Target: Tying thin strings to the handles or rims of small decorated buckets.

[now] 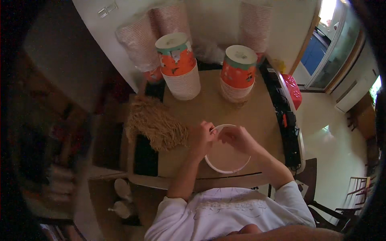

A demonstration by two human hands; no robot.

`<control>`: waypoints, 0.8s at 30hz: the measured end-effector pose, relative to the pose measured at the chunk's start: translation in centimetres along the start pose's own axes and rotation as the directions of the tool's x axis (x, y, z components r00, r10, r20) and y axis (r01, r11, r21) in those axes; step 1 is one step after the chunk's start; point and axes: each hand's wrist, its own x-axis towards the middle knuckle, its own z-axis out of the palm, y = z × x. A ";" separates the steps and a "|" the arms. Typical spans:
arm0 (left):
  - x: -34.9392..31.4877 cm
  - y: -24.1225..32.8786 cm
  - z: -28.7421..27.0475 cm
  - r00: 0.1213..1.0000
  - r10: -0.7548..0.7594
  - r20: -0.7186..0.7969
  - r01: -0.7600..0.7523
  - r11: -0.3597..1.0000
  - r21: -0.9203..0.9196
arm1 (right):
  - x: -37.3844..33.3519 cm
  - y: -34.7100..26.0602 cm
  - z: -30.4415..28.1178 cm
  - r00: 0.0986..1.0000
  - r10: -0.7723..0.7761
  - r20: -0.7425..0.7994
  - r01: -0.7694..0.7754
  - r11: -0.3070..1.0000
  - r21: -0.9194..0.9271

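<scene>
Head view: Two orange-and-white tub stacks (238,76) stand toward the far edge of the table (261,124), a shaggy brown fibre bundle (155,124) by its left edge. Near the front edge, the left hand (204,138) curls closed on a white-rimmed tub (228,157); the right hand (238,139) bends over its opening, grip impossible to tell.

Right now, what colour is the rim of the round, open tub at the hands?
White rim on the tub; shows best in the head view.
</scene>
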 end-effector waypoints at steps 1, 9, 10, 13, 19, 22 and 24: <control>-0.2 0.0 0.0 0.999 -0.026 0.044 0.027 0.999 -0.035 | 0.3 -1.0 -0.1 1.000 -0.011 0.007 0.013 0.954 -0.299; -0.5 -1.5 0.0 0.992 0.116 -0.053 -0.123 0.980 -0.156 | 0.4 -1.9 0.3 0.996 -0.073 0.051 0.075 0.363 -0.929; -0.5 -1.9 0.1 0.977 0.171 -0.130 -0.188 0.973 -0.132 | 0.3 -1.3 0.0 0.995 -0.104 0.004 0.062 0.566 -0.822; -0.5 1.8 -2.5 0.932 0.319 -0.170 -0.317 0.948 0.040 | 0.0 -1.8 -1.2 0.998 -0.018 -0.061 -0.020 0.819 -0.573; -2.0 6.6 -2.5 0.762 0.638 -0.108 -0.586 0.751 0.303 | -2.1 -1.9 -1.2 0.962 0.103 0.253 -0.114 0.993 0.026; -3.3 7.1 -0.9 0.726 0.687 -0.038 -0.647 0.701 0.300 | -2.0 -1.5 -1.0 0.975 0.196 0.106 -0.214 0.955 0.203; -3.9 7.5 -0.5 0.732 0.681 -0.017 -0.657 0.713 0.243 | -1.4 0.4 -2.5 0.951 -0.114 0.286 0.027 0.956 0.292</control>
